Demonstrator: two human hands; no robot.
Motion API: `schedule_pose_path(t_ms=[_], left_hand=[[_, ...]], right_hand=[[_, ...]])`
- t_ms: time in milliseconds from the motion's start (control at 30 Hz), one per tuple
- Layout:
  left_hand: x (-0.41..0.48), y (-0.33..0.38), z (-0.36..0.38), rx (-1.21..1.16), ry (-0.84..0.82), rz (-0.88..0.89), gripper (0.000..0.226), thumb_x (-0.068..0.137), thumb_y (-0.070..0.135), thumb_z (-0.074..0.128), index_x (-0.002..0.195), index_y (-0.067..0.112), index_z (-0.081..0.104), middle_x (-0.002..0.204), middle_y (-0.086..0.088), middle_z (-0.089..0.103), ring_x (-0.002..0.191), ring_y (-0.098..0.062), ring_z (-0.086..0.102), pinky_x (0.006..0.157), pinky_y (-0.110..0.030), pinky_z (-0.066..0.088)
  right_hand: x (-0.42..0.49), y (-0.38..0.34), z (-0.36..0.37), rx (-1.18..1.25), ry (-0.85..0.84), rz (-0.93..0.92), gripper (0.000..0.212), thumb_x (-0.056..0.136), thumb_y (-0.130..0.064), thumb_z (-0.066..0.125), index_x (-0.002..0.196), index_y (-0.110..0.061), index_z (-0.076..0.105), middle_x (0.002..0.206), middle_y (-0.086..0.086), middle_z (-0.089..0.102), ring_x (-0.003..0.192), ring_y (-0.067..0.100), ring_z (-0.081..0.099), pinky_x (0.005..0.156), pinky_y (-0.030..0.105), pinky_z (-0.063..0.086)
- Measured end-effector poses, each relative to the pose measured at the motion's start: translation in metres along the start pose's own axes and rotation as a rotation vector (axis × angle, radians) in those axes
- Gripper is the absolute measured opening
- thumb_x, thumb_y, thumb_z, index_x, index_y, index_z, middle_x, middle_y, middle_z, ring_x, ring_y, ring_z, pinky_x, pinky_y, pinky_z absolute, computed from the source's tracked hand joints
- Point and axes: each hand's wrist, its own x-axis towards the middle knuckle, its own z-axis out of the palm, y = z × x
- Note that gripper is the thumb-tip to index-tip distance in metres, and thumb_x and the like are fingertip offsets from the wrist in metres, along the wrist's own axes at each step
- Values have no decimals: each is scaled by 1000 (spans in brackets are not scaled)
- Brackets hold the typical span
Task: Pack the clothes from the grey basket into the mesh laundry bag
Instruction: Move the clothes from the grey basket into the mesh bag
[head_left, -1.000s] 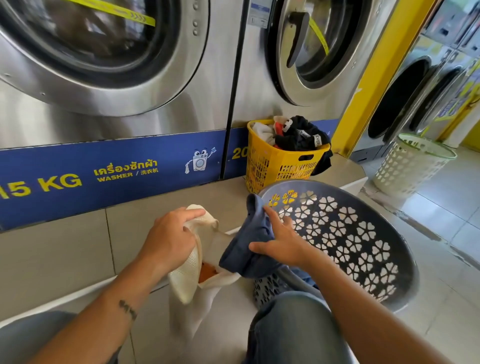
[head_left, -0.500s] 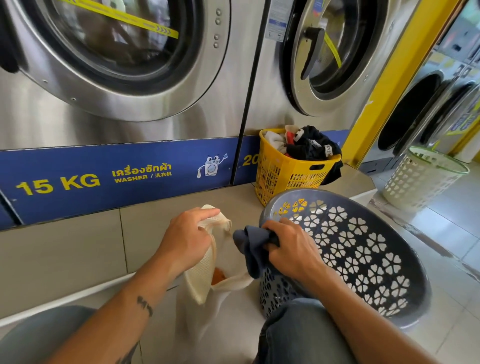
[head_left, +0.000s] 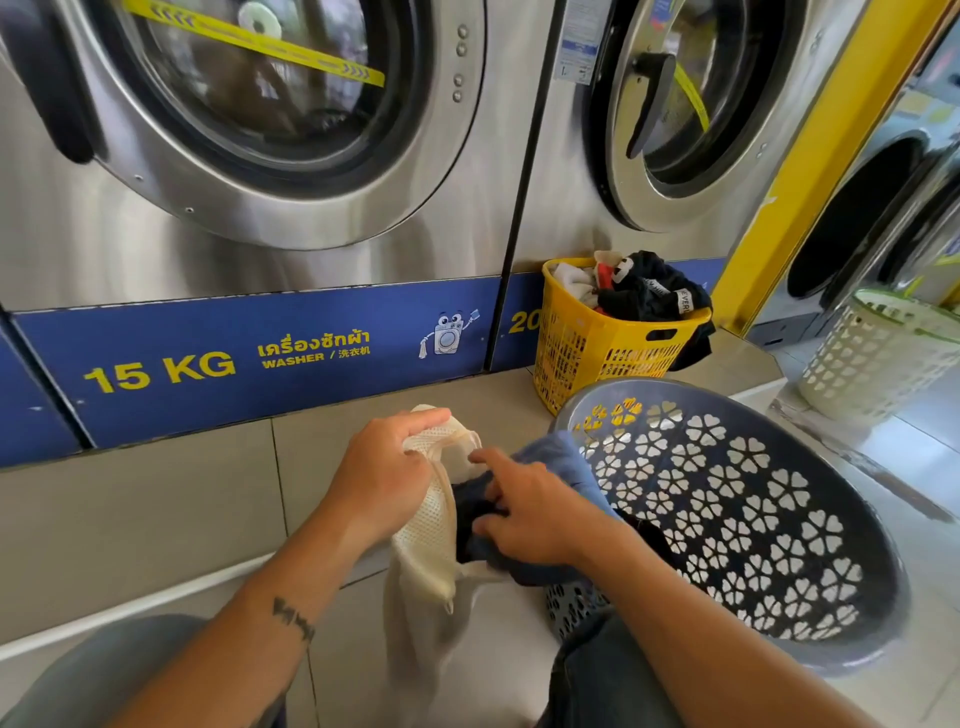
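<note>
Garment (head_left: 563, 467) half inside bag (head_left: 423, 540) mouth, clutched under right hand (head_left: 530, 514); left hand (head_left: 384, 478) pinches bag rim; basket (head_left: 753, 519) just beside.

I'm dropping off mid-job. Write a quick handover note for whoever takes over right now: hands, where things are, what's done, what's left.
Left hand: grips the rim of the cream mesh laundry bag, holding its mouth open.
Right hand: grips the dark blue garment and pushes it into the bag's mouth.
Grey plastic basket with flower cut-outs: tipped on its side, right of the bag.
Done: garment partly in; its lighter end is outside.
Left: push it fully in, then check the basket; the right forearm hides its bottom.
</note>
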Motion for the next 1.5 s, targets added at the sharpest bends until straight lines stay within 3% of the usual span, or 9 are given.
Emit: schedule_pose_path(t_ms=[133, 267, 333, 633, 733, 867, 1100, 1233, 1500], left_hand=[[-1, -6, 0, 4, -6, -19, 66, 83, -9, 40, 133, 30, 61, 148, 4, 50, 140, -14, 40, 104, -17, 26], [-1, -5, 0, -2, -6, -35, 66, 83, -8, 41, 134, 30, 60, 147, 3, 50, 139, -16, 40, 101, -17, 28], [-2, -5, 1, 1, -9, -37, 66, 83, -8, 41, 133, 30, 61, 146, 3, 52, 138, -15, 41, 101, -17, 28], [-2, 3, 11, 11, -16, -57, 65, 84, -6, 41, 136, 29, 58, 148, 4, 49, 140, -15, 39, 109, -24, 29], [0, 7, 13, -16, -14, -44, 66, 82, -5, 42, 136, 29, 58, 147, 4, 52, 135, -19, 47, 112, -31, 35], [-1, 8, 12, -17, -36, -31, 66, 82, -5, 42, 136, 30, 58, 138, -3, 60, 127, -34, 52, 105, -48, 42], [-9, 4, 10, 35, -56, -42, 64, 88, -5, 42, 139, 31, 54, 151, 3, 45, 136, -27, 45, 111, -41, 37], [-8, 2, 10, 19, -53, -44, 66, 85, -7, 41, 137, 30, 58, 148, 2, 49, 124, -34, 55, 104, -49, 43], [-7, -2, 14, 31, -56, -33, 66, 85, -7, 41, 139, 29, 56, 150, 4, 47, 141, -14, 37, 110, -21, 25]], right_hand=[[-1, 28, -25, -74, 288, -14, 58, 81, -22, 65, 137, -27, 53, 131, 6, 56, 123, 29, 50, 102, 42, 44], [-1, 66, -38, 150, 50, 336, 107, 69, -44, 79, 156, -40, 17, 157, 15, 28, 145, 39, 27, 115, 55, 33], [-6, 76, -31, 387, -10, 379, 114, 64, -45, 82, 156, -42, 13, 158, 11, 36, 141, 32, 40, 115, 50, 37], [-27, 31, -39, -147, 422, 191, 18, 77, -26, 60, 93, -25, 51, 87, -1, 63, 73, 25, 53, 60, 33, 38], [-24, -6, -29, -117, 379, -12, 35, 76, -28, 63, 110, -25, 54, 97, -1, 67, 85, 26, 62, 71, 39, 53], [-16, -10, -4, 25, -72, -20, 67, 76, -29, 76, 130, -18, 38, 111, 7, 66, 97, 29, 64, 83, 45, 56], [-22, 36, -25, -95, 162, 129, 91, 67, -38, 75, 146, -29, 31, 145, 6, 35, 134, 31, 33, 108, 48, 40], [-27, 59, -28, 162, -47, 308, 88, 76, -22, 76, 146, -33, 24, 114, 9, 59, 96, 24, 61, 82, 41, 52], [-33, 15, -38, -159, 333, 234, 39, 72, -15, 59, 109, -22, 48, 94, 6, 65, 77, 32, 59, 63, 37, 46]])
